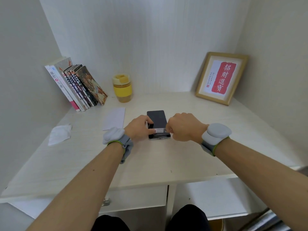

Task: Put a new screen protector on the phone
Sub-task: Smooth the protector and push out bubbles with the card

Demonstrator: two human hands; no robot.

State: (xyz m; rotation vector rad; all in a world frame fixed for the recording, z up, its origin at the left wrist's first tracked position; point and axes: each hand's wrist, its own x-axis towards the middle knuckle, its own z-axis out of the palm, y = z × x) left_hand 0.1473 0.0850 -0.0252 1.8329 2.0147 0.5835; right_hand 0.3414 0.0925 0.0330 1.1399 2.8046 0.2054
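Observation:
A dark phone (157,118) lies flat, screen up, in the middle of the pale desk (150,160). Across its near end stretches a small printed strip or tab (159,131). My left hand (138,127) rests on the phone's left edge, a finger over the side and another touching the strip's left end. My right hand (183,126) is curled at the phone's right edge and pinches the strip's right end. A white envelope-like packet (114,118) lies to the left of the phone.
A crumpled white wipe (60,134) lies at the far left. Leaning books (78,85) and a yellow lidded cup (123,88) stand at the back. A framed red calligraphy print (221,78) leans in the right corner. Walls close in on both sides.

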